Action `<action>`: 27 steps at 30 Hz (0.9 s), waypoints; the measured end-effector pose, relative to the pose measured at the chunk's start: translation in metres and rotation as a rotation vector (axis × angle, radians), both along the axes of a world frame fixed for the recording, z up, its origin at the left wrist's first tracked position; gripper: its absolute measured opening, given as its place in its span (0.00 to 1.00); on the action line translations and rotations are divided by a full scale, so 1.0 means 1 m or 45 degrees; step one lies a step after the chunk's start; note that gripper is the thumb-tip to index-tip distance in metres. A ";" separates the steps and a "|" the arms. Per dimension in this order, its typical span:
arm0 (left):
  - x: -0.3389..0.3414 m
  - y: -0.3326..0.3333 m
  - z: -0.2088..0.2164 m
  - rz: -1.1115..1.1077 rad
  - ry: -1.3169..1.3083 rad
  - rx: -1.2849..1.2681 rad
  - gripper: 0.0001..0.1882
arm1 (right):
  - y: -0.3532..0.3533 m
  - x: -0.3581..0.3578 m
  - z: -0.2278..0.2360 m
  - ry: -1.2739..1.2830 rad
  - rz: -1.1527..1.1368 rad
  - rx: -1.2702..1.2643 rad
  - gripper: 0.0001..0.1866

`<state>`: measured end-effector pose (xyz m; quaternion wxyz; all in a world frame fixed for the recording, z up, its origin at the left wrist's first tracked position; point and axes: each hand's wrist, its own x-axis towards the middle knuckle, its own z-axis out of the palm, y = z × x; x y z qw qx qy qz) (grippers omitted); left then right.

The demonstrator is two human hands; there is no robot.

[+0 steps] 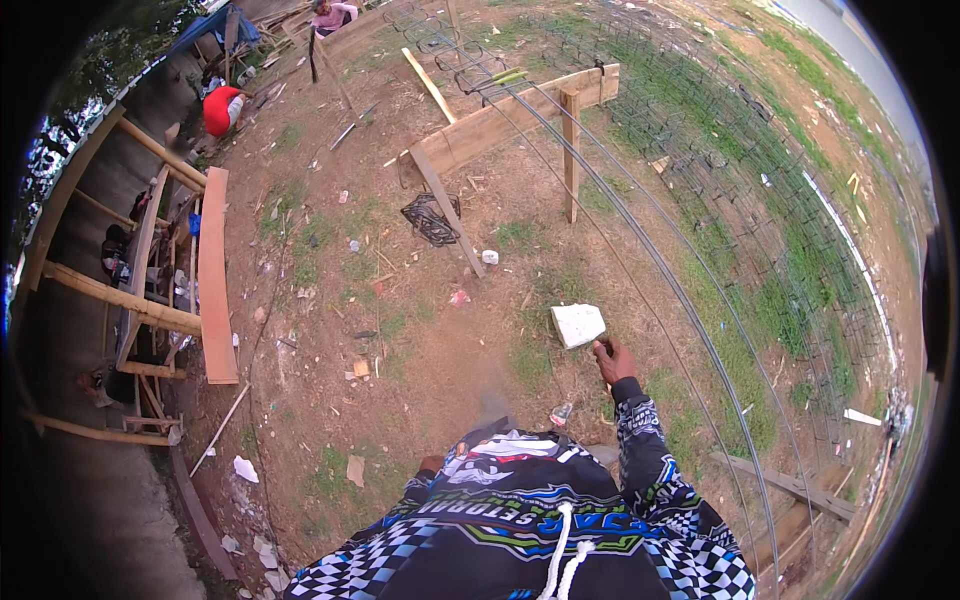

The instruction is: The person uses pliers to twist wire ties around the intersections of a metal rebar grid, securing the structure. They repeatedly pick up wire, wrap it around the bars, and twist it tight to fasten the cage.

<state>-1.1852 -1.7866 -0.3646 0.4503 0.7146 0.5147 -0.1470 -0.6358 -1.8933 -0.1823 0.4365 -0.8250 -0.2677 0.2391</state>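
My right hand [614, 361] reaches forward at the end of a patterned sleeve. Its fingers close on the near right corner of a flat-faced white piece [578, 325], which looks like a sheet or thin block; its material is unclear. Of my left hand [431, 464] only a small part shows at the edge of my jacket, low in front of my body. Its fingers are hidden. Bare soil with patchy grass lies below both hands.
Long steel bars [640, 215] run along my right, beside wire-like rebar frames [740, 170]. A plank [510, 120] on posts stands ahead, with a black plastic bag [432, 218] nearby. A bamboo-and-board structure [215, 280] is at left. Two people work farther off.
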 end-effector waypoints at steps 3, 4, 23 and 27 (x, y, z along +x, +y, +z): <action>0.003 0.067 0.024 0.258 -0.109 -0.120 0.15 | 0.028 -0.009 -0.064 0.007 0.005 -0.192 0.19; 0.023 0.088 0.052 0.773 -0.062 -0.363 0.15 | 0.032 -0.018 -0.069 0.084 -0.002 -0.323 0.20; 0.098 0.488 0.180 0.601 -0.501 0.155 0.20 | 0.204 -0.104 -0.197 0.444 0.505 -1.152 0.27; 0.003 0.499 0.120 0.971 -0.341 -0.032 0.18 | 0.399 -0.095 -0.163 0.459 0.820 -0.901 0.27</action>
